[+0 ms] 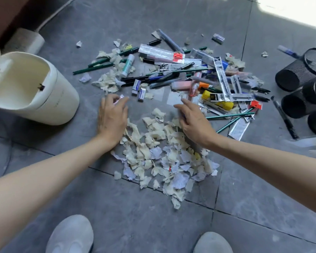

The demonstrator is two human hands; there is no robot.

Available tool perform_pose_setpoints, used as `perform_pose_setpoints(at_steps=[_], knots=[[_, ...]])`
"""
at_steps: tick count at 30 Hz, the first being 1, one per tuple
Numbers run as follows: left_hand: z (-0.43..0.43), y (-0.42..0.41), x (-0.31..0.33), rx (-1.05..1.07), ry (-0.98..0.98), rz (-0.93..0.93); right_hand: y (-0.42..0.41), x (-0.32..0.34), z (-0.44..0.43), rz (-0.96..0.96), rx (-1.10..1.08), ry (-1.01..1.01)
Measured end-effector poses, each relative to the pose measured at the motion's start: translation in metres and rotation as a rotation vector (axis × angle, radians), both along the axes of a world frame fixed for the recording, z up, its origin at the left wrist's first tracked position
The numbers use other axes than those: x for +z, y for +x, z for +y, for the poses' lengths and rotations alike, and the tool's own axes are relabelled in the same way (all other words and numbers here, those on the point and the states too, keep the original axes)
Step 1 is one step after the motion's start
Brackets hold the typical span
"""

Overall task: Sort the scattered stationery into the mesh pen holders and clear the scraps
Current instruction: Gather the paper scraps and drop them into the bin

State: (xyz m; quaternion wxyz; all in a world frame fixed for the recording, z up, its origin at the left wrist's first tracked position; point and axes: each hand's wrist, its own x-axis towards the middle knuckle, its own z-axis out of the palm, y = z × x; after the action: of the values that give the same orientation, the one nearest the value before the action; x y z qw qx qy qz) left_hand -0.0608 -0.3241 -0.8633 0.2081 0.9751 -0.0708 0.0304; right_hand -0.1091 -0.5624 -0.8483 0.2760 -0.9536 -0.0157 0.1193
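Your left hand and right hand reach palm-down, fingers loosely spread, flanking the paper scraps on the floor

This looks like an indoor room of a home or office, seen at floor level. The floor is laid with large grey stone-look tiles with dark joints. A cream plastic waste bin stands open on the left, and black mesh pen holders lie on the right. Pens, pencils, erasers and torn paper scraps are spread directly on the tiles. Far left, a dark reddish wall meets the floor, and bright daylight falls on the far right corner.
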Motion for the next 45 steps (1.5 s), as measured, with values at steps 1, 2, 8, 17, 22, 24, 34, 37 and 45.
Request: perform_pose_setpoints(at_steps=[1, 2, 8, 17, 22, 24, 34, 37, 45], knots=[[0.003, 0.008, 0.001, 0.069, 0.044, 0.015, 0.004, -0.001, 0.004, 0.007, 0.02, -0.001], [0.004, 0.014, 0.001, 0.12, 0.083, 0.052, 0.008, -0.002, 0.008, 0.023, 0.044, -0.002], [-0.01, 0.02, -0.006, 0.127, 0.139, 0.146, 0.002, -0.009, 0.025, 0.163, 0.236, -0.017], [-0.021, 0.001, 0.002, 0.139, -0.203, 0.151, -0.026, -0.014, 0.022, 0.131, 0.315, 0.132], [-0.013, -0.062, -0.009, 0.189, -0.416, 0.235, -0.035, -0.016, 0.013, 0.118, 0.224, 0.072], [-0.031, -0.082, -0.006, -0.025, -0.439, 0.338, -0.041, -0.012, 0.012, 0.141, 0.289, 0.08], [0.042, -0.095, -0.017, 0.536, -0.065, 0.163, -0.104, -0.018, -0.026, 0.004, 0.145, -0.148], [0.028, -0.111, -0.021, 0.384, -0.167, 0.274, -0.118, -0.029, -0.025, 0.089, 0.113, -0.205], [-0.005, -0.11, -0.013, 0.108, -0.428, 0.315, -0.114, -0.024, -0.006, 0.063, 0.177, 0.043]])
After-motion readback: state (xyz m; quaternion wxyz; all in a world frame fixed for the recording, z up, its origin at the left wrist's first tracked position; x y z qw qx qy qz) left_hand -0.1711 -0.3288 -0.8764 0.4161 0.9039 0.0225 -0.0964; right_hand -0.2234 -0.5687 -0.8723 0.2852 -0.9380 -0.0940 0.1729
